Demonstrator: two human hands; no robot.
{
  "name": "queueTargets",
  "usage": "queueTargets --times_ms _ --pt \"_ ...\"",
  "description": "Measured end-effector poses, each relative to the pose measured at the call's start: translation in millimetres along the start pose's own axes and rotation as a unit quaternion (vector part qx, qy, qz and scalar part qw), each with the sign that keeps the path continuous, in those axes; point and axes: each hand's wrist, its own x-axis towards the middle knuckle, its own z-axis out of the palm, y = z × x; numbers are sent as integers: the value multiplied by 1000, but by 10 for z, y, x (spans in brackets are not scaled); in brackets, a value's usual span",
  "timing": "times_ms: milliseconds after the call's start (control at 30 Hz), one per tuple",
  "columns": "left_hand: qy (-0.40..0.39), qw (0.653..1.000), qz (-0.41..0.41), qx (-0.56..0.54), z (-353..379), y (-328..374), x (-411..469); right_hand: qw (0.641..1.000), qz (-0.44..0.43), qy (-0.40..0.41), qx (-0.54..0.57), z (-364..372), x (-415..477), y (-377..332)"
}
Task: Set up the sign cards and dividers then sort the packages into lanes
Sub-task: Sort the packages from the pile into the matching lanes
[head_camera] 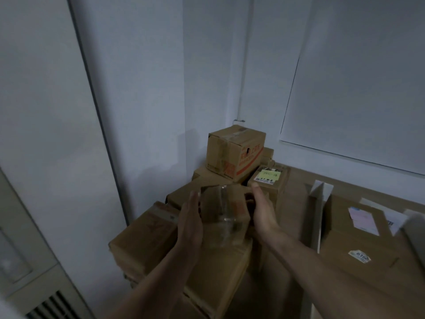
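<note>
Left of the white divider (pixel 318 217) rises the pile of cartons (pixel 147 240), stacked up into the corner of the room. Every one we can see there is taped or folded shut, so we cannot say what any of them holds. Right of the divider lies a broad flat carton (pixel 354 238). It is also closed, with a pale label near its far edge and a small numbered sticker on its near part.

The divider itself stands upright on edge, and we take it as a lane already marked out. Beyond it and to its left, a carton with red print (pixel 234 153) sits on top of the pile. Just beside that one, nearer the divider, is a small box with a green note (pixel 268 180).

The package (pixel 224 215) is held above the pile, left of the divider and apart from it. It is blurred, sealed with glossy tape, and no label can be read.

Our left hand (pixel 189 223) lies flat against its left side, fingers straight. Our right hand (pixel 262 212) presses on the opposite side with the thumb up. Its other fingers are lost in blur and shadow, so we cannot tell whether they curl round the far edge.

We judge this step to be carrying one package to its lane. Squeezing evenly from both sides, keeping it level and reading its label before crossing the divider should do it well. We should also lift clear of the divider's top edge, since a knock could tip it.
</note>
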Motion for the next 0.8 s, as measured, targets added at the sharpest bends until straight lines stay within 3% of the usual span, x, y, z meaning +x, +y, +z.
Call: queueTargets --times_ms 433,800 --pt "21 996 -88 -7 -132 -100 -218 998 48 29 2 72 -239 325" --pt "-5 990 -123 64 -159 -227 -152 993 84 -47 -74 113 -245 444"
